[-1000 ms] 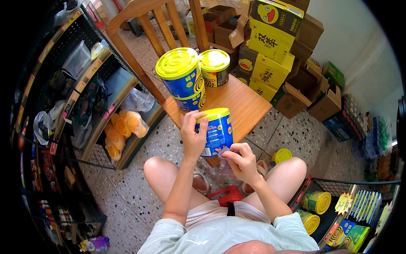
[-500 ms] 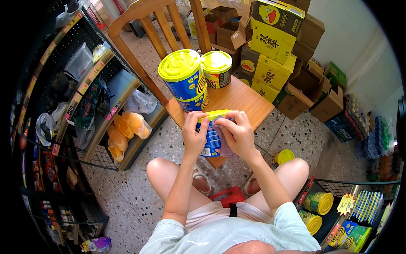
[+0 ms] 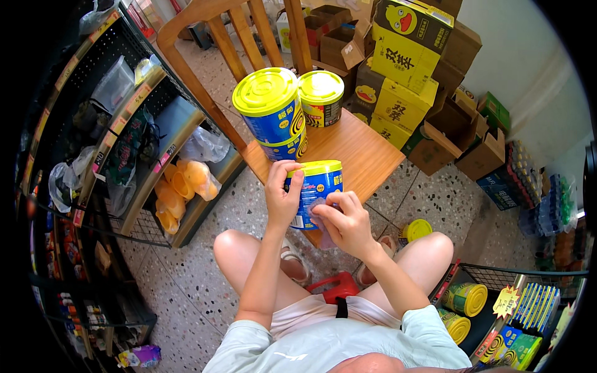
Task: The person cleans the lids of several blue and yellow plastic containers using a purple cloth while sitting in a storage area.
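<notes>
My left hand (image 3: 283, 194) is wrapped round the left side of a blue tub with a yellow-green lid (image 3: 322, 181), its thumb on the front. The tub is held upright at the near edge of a wooden chair's seat (image 3: 367, 152). In my right hand (image 3: 349, 225) is a bunched greyish-purple cloth (image 3: 326, 240), pinched and pressed against the tub's front. Farther back on the seat, a large blue tub (image 3: 268, 124) is stacked on another blue tub (image 3: 283, 149). Beside them sits a smaller dark tub with a yellow lid (image 3: 320, 99).
Shelving (image 3: 137, 180) with yellow-orange slippers (image 3: 180, 189) stands at the left. Yellow cartons (image 3: 401, 93) and opened cardboard boxes pile up behind the chair. A yellow-lidded tub (image 3: 419, 229) and a red object (image 3: 341, 287) are low between my legs. A wire-edged shelf (image 3: 491, 270) holds tubs at the right.
My right hand has moved down with the cloth, from the lid's rim to the tub's front. My left hand keeps its hold.
</notes>
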Demonstrator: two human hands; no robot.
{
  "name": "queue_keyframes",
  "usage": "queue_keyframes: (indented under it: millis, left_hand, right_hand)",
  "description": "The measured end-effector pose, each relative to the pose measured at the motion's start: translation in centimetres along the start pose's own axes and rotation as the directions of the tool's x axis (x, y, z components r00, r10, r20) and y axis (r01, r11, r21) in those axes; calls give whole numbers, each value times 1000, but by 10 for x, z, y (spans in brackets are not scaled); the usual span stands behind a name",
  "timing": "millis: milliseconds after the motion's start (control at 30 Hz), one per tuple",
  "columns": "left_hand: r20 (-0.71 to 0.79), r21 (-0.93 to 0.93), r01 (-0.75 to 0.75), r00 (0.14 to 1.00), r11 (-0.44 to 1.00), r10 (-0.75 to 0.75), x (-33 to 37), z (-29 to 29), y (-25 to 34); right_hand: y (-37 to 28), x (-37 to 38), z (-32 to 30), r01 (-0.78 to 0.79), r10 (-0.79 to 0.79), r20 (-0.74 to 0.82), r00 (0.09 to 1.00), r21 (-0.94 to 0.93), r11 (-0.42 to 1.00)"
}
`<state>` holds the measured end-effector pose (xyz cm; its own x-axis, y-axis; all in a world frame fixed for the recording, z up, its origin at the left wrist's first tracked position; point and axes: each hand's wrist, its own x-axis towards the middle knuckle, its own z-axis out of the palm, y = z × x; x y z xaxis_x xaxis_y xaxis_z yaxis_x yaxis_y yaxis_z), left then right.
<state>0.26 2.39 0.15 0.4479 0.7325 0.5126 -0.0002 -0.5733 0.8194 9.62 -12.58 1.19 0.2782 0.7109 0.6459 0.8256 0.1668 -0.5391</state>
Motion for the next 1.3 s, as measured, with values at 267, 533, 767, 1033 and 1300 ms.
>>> queue_keyframes:
  millis: [267, 533, 767, 1033, 1300]
  left_hand:
    - [22, -35, 24, 999, 999, -23, 1, 0, -4]
    - [61, -137, 59, 997, 989, -51, 2, -6, -14]
    - [110, -375, 109, 991, 921, -73, -10, 17, -17]
    - [25, -218, 40, 999, 975, -35, -6, 24, -11]
    - [81, 3, 29, 996, 1000, -29, -2, 24, 8]
  right_hand:
    - [12, -39, -3, 63, -63, 25, 998, -17, 998]
    - [22, -44, 1, 230, -234, -25, 972, -101, 968]
    - [15, -56, -16, 250, -251, 17, 968, -179, 952]
    - [-1, -38, -26, 183, -177, 57, 983, -156, 971]
    - [-6, -26, -31, 170, -155, 160, 975, -81, 982]
